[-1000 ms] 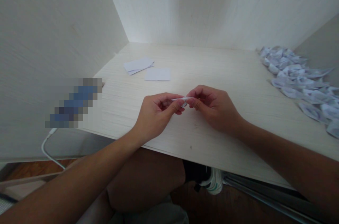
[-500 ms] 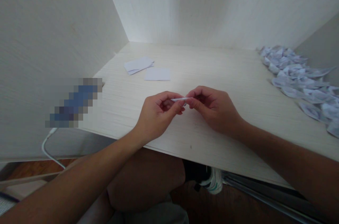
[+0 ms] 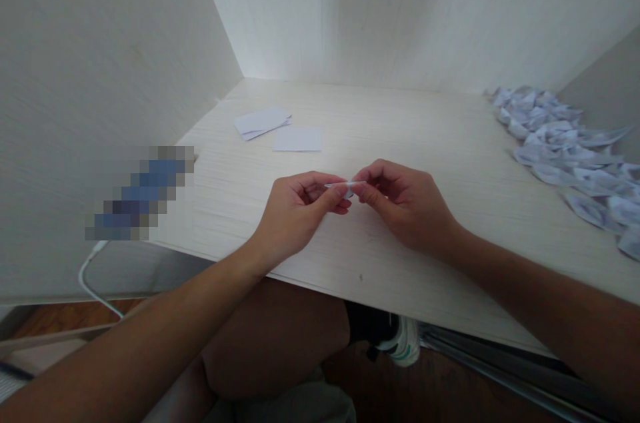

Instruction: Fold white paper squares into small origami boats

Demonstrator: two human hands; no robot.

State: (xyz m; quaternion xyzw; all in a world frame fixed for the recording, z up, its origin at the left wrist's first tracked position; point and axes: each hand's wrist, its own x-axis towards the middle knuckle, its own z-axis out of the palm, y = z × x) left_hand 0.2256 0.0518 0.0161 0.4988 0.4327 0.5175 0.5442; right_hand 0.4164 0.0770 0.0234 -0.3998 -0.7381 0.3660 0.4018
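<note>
Between the fingertips of both hands is a small folded white paper (image 3: 349,190), seen nearly edge-on above the table. My left hand (image 3: 303,210) pinches its left part between thumb and forefinger. From the other side, my right hand (image 3: 400,203) grips the right part the same way, and the two thumbs almost meet. Most of the paper is hidden by the fingers. Beyond the hands, a flat white paper rectangle (image 3: 298,140) lies alone beside a small fanned stack of white paper sheets (image 3: 263,122).
Along the right side spreads a heap of folded white paper pieces (image 3: 560,136). A pixelated bluish object (image 3: 145,193) with a white cable (image 3: 85,276) is at the table's left edge. Pale panels (image 3: 390,16) close off the back and sides of the table (image 3: 425,123).
The paper has tilted a little in my fingers, so a bit more of its lower face shows between the thumbs. Both hands stay in nearly the same place.
</note>
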